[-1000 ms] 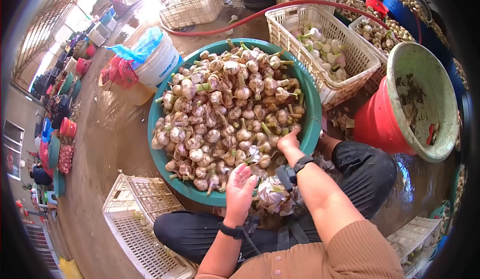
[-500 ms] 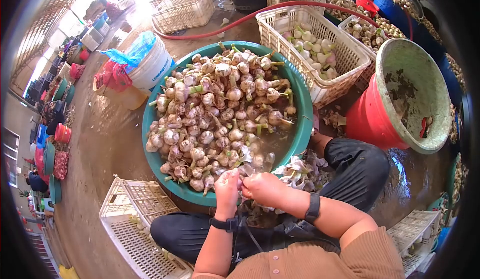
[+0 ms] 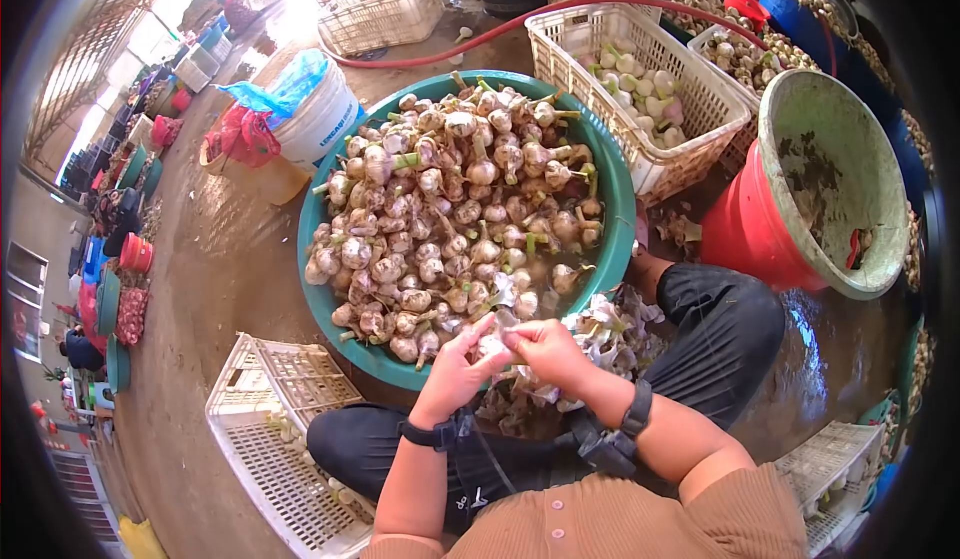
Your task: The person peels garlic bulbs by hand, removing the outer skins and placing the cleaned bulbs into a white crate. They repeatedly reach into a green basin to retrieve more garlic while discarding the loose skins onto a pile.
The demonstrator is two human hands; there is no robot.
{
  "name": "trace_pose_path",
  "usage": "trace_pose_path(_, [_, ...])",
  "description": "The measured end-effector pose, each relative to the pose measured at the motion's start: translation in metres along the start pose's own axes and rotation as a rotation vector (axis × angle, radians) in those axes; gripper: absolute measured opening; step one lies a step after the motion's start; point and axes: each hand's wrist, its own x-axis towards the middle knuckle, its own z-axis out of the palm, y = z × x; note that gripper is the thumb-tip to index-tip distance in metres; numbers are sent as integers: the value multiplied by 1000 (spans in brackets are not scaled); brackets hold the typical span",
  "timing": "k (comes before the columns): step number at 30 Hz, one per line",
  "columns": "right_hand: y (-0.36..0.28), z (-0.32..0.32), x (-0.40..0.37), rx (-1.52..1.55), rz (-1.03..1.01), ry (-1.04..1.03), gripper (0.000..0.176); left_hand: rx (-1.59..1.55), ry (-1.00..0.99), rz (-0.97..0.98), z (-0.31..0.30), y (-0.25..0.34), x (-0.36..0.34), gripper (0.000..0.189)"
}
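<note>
Close to the near rim of a wide green basin (image 3: 619,234), my two hands meet over my lap. My left hand (image 3: 460,371) curls its fingers and thumb round a pale garlic bulb (image 3: 490,345), mostly covered by the fingers. With thumb and forefinger together, my right hand (image 3: 550,352) pinches at the bulb's upper right side, on what looks like its outer skin. Dirty garlic bulbs (image 3: 420,239) with cut stems lie heaped in the basin, in murky water. Peeled-off garlic skins (image 3: 610,339) are piled between the basin and my right leg.
A crate (image 3: 640,99) of cleaned garlic stands beyond the basin, with a red tub (image 3: 745,224) tilted to its right. Another crate (image 3: 285,449), holding some white bulbs, leans by my left knee. A white bucket (image 3: 315,114) is far left; a red hose (image 3: 480,37) crosses behind.
My left hand has loosened and turned, its fingers further apart around the bulb. Both hands are slightly higher in the picture. The whole view has shifted a little.
</note>
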Motion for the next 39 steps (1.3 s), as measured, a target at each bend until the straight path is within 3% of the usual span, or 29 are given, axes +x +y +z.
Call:
trace_pose_path(1, [3, -4, 5, 190, 85, -56, 22, 152, -20, 109, 3, 5, -6, 57])
trace_pose_path(2, [5, -7, 7, 192, 82, -56, 22, 305, -38, 220, 3, 7, -9, 58])
trace_pose_path(4, [5, -10, 11, 634, 270, -123, 20, 267, -29, 293, 2, 6, -10, 50])
trace_pose_path(6, [-2, -9, 10, 692, 300, -147, 21, 1028, 118, 821, 5, 9, -10, 34])
trace_pose_path(7, [-10, -7, 7, 842, 336, -126, 22, 875, 94, 785, 10, 9, -12, 21])
trace_pose_path(8, [-14, -6, 5, 991, 370, -106, 24, 877, 96, 782, 14, 4, -14, 21])
trace_pose_path(10, [-9, -3, 1, 1055, 300, -158, 25, 452, 279, 672, 18, -11, -13, 22])
trace_pose_path(11, [-12, -3, -6, 1048, 172, -200, 26, -39, 422, 568, 25, -17, -7, 20])
trace_pose_path(12, [-16, -4, -14, 1039, 46, -242, 26, -625, 407, 382, 21, -19, 2, 19])
trace_pose_path(14, [-5, -23, -29, 425, 19, -228, 24, -1051, 375, 117, -8, -32, 5, 29])
trace_pose_path(15, [-6, -31, -38, 463, -54, -130, 23, -1102, 396, -19, -21, -43, 8, 43])
trace_pose_path(16, [-10, -45, -41, 674, -138, -132, 22, -1101, 411, -14, -27, -41, 3, 43])
trace_pose_path(17, [-16, -58, -45, 800, -96, 19, 21, -1183, 375, -38, -32, -36, -4, 43])
trace_pose_path(18, [-12, -80, -42, 620, -21, -7, 22, -1262, 334, -65, -36, -31, -10, 44])
trace_pose_path(20, [-26, -101, -44, -540, 11, -192, 24, -1445, 463, 67, -70, -30, -33, 43])
trace_pose_path(21, [-25, -105, -42, -541, 17, -182, 24, -1628, 365, 260, -96, -32, -54, 39])
trace_pose_path(22, [-22, -107, -38, -873, -44, -117, 26, -1768, 473, 546, -114, -25, -77, 40])
trace_pose_path(23, [-16, -108, -33, -1202, -100, -52, 27, -1717, 627, 685, -128, -13, -102, 42])
trace_pose_path(24, [-4, -109, -14, -1096, -233, 123, 24, -1654, 783, 824, -134, -7, -116, 45])
trace_pose_path(25, [-2, -108, 12, -1079, -150, 144, 26, -1655, 787, 815, -132, -9, -113, 45])
trace_pose_path(26, [6, -108, 36, -1133, -277, 219, 24, -1499, 739, 771, -128, -11, -110, 48])
trace_pose_path(27, [6, -110, 65, -1308, -119, 53, 25, -1343, 691, 728, -123, -12, -108, 52])
trace_pose_path(28, [16, -107, 83, -1307, -124, 47, 25, -1262, 604, 570, -100, -6, -91, 46])
trace_pose_path(29, [27, -104, 100, -1440, 22, -165, 24, -1182, 432, 416, -84, -6, -71, 37])
trace_pose_path(30, [39, -99, 112, -1557, 177, -382, 24, -947, 627, 273, -56, -2, -53, 29])
trace_pose_path(32, [67, -88, 124, -1441, 196, -378, 22, -596, 572, 208, -19, 4, -22, 24])
trace_pose_path(33, [76, -82, 124, -1335, 213, -374, 20, -419, 518, 161, -11, 0, -9, 31])
trace_pose_path(36, [39, -73, 70, -1236, -238, -167, 14, -174, 368, -74, 13, -16, 29, 53])
trace_pose_path(39, [7, -49, 23, -970, -495, 60, 8, -111, 232, -126, 38, -20, 41, 49])
